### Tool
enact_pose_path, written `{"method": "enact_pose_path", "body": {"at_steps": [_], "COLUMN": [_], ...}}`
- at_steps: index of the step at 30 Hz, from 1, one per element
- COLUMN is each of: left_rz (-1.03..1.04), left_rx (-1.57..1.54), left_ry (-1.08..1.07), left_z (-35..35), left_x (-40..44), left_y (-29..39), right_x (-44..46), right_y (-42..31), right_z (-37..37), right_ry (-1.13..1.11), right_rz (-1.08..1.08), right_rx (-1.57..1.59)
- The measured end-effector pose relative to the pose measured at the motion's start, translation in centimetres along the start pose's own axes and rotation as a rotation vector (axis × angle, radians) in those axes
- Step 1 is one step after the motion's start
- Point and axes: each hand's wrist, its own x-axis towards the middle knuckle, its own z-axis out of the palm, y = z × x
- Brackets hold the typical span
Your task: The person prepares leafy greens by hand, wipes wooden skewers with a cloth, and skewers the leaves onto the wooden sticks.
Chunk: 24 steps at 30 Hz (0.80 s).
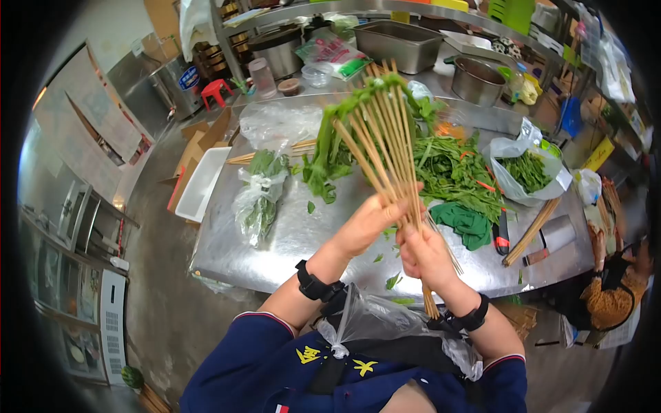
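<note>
A fanned bundle of wooden skewers (382, 148) stands upright over the steel table, with green leafy vegetables (330, 141) threaded near its upper ends. My left hand (370, 221) is closed on the skewers at mid-length. Just below and to the right, my right hand (428, 253) is closed round their lower part, and the bare ends stick out beneath it. Behind the bundle lies a heap of loose greens (458, 172). A green cloth (467, 224) is on the table right of my hands.
Plastic-wrapped greens (261, 193) lie on the steel table (310, 237) at left. At right are a bag of greens (527, 168), a black-and-red tool (502, 234), a cleaver (554, 237) and more skewers (533, 230). Another person (613, 292) is at far right. A white tray (203, 184) stands left.
</note>
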Motion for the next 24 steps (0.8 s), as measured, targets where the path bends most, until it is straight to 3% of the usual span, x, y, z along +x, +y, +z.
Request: {"method": "enact_pose_path", "body": {"at_steps": [3,7,11,13,15,17,19,23,24], "left_rz": [0.02,-0.312,-0.486,-0.639,-0.648,-0.633,-0.421,0.029,0.003], "left_rx": [0.048,0.118,0.275,0.302,0.451,0.589,0.574,0.139,-0.095], "left_ry": [-0.048,-0.007,0.274,0.32,0.324,0.336,0.101,0.049,0.023], "left_z": [0.9,-4.3,-10.5,-13.4,-13.0,-10.7,-6.8,1.5,2.9], "left_x": [-1.0,-4.7,-9.4,-12.4,-13.2,-12.7,-9.4,-0.6,1.2], "left_y": [-0.7,-1.0,1.1,3.0,5.9,8.2,8.6,3.3,2.6], "right_x": [0.5,-0.4,-1.9,-2.8,-3.2,-3.2,-2.4,-1.9,-2.5], "right_y": [-1.2,-3.0,-4.7,-5.3,-5.4,-5.3,-4.0,0.1,1.7], "right_z": [-1.5,-2.8,-3.7,-4.1,-4.3,-3.9,-2.9,0.4,0.7], "right_ry": [0.091,0.16,0.225,0.256,0.265,0.294,0.31,0.324,0.327], "right_rz": [-0.1,-0.179,-0.268,-0.316,-0.35,-0.37,-0.376,-0.388,-0.386], "right_rx": [0.03,0.062,-0.005,0.001,-0.006,-0.032,-0.116,-0.178,-0.186]}}
